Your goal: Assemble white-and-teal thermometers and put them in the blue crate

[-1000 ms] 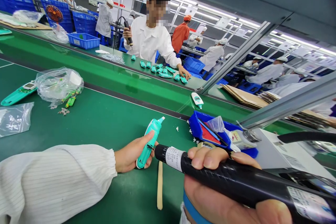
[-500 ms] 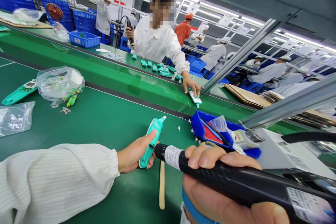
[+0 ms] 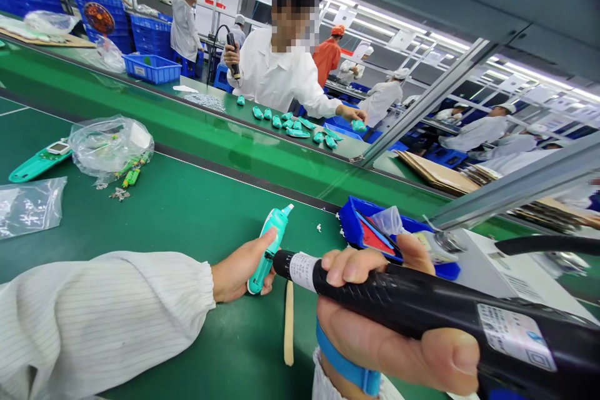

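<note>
My left hand is shut around a teal plastic handheld device with a white top, holding it upright against the green belt. My right hand grips a black electric screwdriver lying nearly level. Its narrow front end meets the device's middle at my left fingers, and the exact contact is hidden. A blue wrist strap circles my right wrist. A wooden stick lies on the belt beneath the screwdriver's front end, apart from both hands.
A blue tray holding a red item and plastic film sits beyond my right hand, next to a white machine. Left on the belt lie plastic bags and a teal device. A co-worker handles teal parts across a raised belt.
My right hand and the screwdriver have shifted slightly left and up toward the device. The co-worker's hand has moved from the belt, lifting a teal-and-white part away to the right.
</note>
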`<action>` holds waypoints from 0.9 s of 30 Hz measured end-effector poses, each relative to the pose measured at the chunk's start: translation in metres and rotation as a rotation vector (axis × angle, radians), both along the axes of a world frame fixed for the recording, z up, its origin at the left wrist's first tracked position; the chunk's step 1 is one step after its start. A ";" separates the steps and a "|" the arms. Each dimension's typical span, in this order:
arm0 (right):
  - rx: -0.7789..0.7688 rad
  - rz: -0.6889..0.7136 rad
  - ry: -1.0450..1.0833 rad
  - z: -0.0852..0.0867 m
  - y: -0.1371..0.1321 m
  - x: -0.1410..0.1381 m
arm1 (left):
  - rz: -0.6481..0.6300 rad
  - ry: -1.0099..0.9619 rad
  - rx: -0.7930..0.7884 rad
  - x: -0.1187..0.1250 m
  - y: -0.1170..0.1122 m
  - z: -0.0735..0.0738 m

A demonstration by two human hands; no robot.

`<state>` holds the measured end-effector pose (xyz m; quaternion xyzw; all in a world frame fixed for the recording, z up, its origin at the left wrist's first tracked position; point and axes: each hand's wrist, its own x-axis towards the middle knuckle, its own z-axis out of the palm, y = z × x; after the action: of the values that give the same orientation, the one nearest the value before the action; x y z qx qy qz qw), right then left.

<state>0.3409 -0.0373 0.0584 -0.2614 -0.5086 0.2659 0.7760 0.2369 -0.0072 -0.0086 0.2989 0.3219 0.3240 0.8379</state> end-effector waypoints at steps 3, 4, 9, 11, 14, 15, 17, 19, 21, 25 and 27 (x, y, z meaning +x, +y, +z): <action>0.013 0.005 0.001 -0.001 0.002 0.000 | -0.003 -0.002 -0.001 0.000 0.000 -0.001; 0.012 0.017 -0.004 -0.001 0.002 0.001 | -0.004 -0.004 0.002 0.000 0.000 -0.002; 0.046 0.042 -0.006 0.000 0.005 0.002 | 0.004 -0.010 0.012 0.001 -0.001 -0.004; 0.051 0.030 0.007 -0.001 0.006 0.001 | 0.015 -0.016 0.014 0.001 -0.001 -0.004; 0.052 0.009 0.016 -0.002 0.006 -0.003 | 0.028 -0.020 0.003 0.002 0.000 -0.005; 0.046 0.003 0.025 -0.002 0.006 -0.004 | 0.025 -0.018 -0.009 0.001 0.000 -0.005; 0.019 -0.005 0.049 -0.001 0.004 -0.006 | 0.017 -0.022 -0.031 0.001 0.001 -0.006; -0.002 -0.020 0.069 0.002 0.001 -0.005 | 0.018 -0.034 -0.043 0.000 0.002 -0.006; 0.000 -0.047 0.061 0.005 -0.003 -0.001 | 0.060 -0.019 -0.051 -0.002 0.004 -0.005; -0.018 -0.087 0.011 0.006 -0.007 0.009 | 0.161 0.048 -0.002 -0.008 0.008 -0.003; -0.071 -0.080 0.014 0.002 -0.007 0.010 | 0.162 0.069 0.036 -0.009 0.009 -0.001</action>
<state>0.3513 -0.0442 0.0605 -0.3071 -0.4826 0.2546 0.7797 0.2277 0.0018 -0.0098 0.2978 0.3680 0.3860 0.7918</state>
